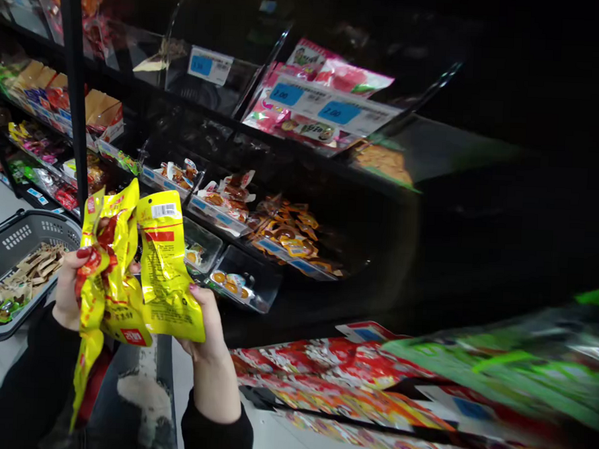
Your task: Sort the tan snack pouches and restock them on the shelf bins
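Observation:
Several shiny yellow snack packets with red print are up in front of me, fanned side by side. My left hand grips the bunch on the left, thumb with a red nail across the front. My right hand is closed on the lower right edge of another yellow packet, which shows a barcode and small print. Most of the fingers are hidden behind the packets.
A grey shopping basket with brown packets in it is at my left. Black shelves with bins of small snacks run across ahead. Pink packets sit above behind price labels; red packets and blurred green packets are low at right.

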The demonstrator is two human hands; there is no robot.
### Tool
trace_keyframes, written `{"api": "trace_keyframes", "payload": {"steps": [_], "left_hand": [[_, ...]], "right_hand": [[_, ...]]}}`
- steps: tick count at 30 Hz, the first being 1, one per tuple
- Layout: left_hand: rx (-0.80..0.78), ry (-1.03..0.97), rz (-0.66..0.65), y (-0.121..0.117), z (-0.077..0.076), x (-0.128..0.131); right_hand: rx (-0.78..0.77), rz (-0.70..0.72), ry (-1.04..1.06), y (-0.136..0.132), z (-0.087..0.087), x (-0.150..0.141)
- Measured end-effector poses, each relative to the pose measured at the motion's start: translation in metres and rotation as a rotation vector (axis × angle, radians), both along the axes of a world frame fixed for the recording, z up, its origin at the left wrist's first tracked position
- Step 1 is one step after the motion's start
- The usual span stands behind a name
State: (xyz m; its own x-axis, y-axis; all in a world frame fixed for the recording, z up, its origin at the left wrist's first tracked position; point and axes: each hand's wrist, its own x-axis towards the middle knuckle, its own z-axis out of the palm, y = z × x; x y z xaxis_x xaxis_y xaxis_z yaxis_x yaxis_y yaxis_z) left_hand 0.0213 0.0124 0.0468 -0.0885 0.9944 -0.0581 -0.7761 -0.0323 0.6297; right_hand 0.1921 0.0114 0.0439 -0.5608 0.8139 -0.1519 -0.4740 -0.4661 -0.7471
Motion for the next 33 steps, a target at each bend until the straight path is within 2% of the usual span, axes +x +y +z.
{"api": "trace_keyframes", "payload": {"steps": [4,8,12,16,18,20,22,24,26,30,33], "left_hand": [[-0.010,0.075,0.037,-0.001,-0.001,0.009],[0.010,0.119,0.016,0.002,-0.006,0.013],[0.025,0.133,0.007,0.003,-0.011,0.016],[0.048,0.142,-0.012,0.003,-0.011,0.020],[0.046,0.158,0.006,0.004,-0.010,0.020],[0.044,0.197,0.045,0.005,-0.012,0.020],[0.043,0.249,0.103,0.006,-0.016,0.019],[0.050,0.305,0.171,0.007,-0.019,0.019],[0.064,0.360,0.236,0.007,-0.022,0.022],[0.070,0.491,0.342,0.006,-0.018,0.028],[0.119,0.551,0.354,0.005,-0.015,0.028]], "right_hand": [[-0.010,-0.172,-0.206,0.003,-0.002,-0.005],[-0.003,-0.169,-0.343,0.009,-0.005,-0.004],[0.218,-0.179,-0.504,0.015,-0.007,0.001],[0.520,-0.179,-0.837,0.016,0.003,0.008],[0.615,-0.302,-1.053,0.012,0.012,0.011],[0.698,-0.542,-1.192,0.004,0.021,0.012],[0.807,-0.725,-1.173,-0.008,0.028,0.007],[0.907,-0.740,-1.127,-0.022,0.030,-0.002],[0.914,-0.692,-1.163,-0.033,0.027,-0.015],[0.745,-0.707,-1.240,-0.042,0.013,-0.034],[0.649,-0.619,-1.200,-0.038,0.008,-0.034]]}}
